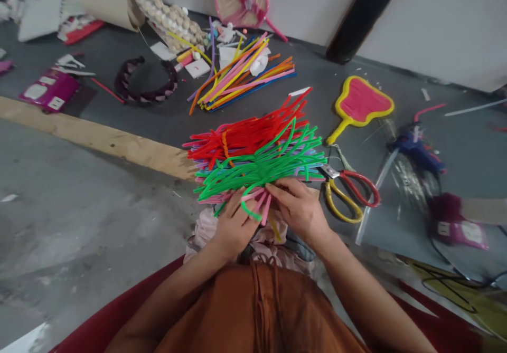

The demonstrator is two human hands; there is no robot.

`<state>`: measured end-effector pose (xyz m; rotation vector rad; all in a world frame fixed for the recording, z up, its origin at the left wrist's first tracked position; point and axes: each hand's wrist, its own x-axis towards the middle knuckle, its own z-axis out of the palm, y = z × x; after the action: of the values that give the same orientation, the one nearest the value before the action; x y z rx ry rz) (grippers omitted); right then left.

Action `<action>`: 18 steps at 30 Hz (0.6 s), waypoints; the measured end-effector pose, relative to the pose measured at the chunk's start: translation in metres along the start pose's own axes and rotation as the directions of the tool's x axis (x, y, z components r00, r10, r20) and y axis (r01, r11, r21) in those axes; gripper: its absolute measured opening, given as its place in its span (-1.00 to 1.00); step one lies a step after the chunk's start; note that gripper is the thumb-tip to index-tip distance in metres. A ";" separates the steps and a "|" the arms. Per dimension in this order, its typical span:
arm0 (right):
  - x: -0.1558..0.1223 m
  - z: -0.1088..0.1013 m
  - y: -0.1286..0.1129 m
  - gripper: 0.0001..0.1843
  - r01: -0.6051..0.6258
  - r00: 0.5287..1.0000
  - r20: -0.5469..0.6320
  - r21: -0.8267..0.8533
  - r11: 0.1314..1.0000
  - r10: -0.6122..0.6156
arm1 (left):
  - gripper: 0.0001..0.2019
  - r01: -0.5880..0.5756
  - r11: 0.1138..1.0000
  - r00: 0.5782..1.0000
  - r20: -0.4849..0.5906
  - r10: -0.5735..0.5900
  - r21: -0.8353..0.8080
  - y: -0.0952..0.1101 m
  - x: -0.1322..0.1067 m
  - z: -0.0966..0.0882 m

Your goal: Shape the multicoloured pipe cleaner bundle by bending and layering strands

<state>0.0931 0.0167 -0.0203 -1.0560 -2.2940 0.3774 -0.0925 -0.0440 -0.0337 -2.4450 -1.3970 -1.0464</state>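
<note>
A thick bundle of pipe cleaners [257,152], red, green, pink and purple, fans out over my lap in the head view. My left hand [233,226] grips the bundle's near end from below, fingers curled round the stems. My right hand [299,208] pinches a few pink and green stems at that same end. Both hands are closed on the bundle.
A second pile of mixed pipe cleaners [245,73] lies farther back on the grey floor. Red-and-yellow scissors [348,189] sit right of my hands, a yellow-rimmed pink fan shape [360,105] beyond them, a blue glue gun [415,150] at right, a dark braided headband [144,81] at left.
</note>
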 end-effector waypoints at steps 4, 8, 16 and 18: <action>0.001 0.000 -0.002 -0.71 0.057 0.998 0.008 -0.122 0.991 -0.057 | -0.86 -0.103 0.983 0.994 -0.048 0.097 -0.151 0.010 -0.007 -0.008; 0.006 -0.001 -0.011 -0.75 0.033 0.999 0.018 -0.225 0.974 -0.030 | -0.82 -0.206 0.904 0.978 -0.076 0.192 -0.374 0.025 0.002 -0.019; 0.009 -0.018 0.001 -0.65 0.020 0.989 0.147 0.016 1.000 -0.022 | -0.61 0.119 0.993 0.973 0.197 -0.119 0.015 0.026 0.006 -0.004; 0.016 -0.026 0.006 -0.64 -0.020 0.982 0.190 0.118 0.993 -0.003 | -0.62 0.103 0.990 0.969 0.213 -0.122 0.097 0.023 0.003 -0.001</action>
<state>0.1045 0.0332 0.0035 -1.0077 -2.4005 0.6355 -0.0739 -0.0553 -0.0261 -2.5064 -1.6266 -0.7372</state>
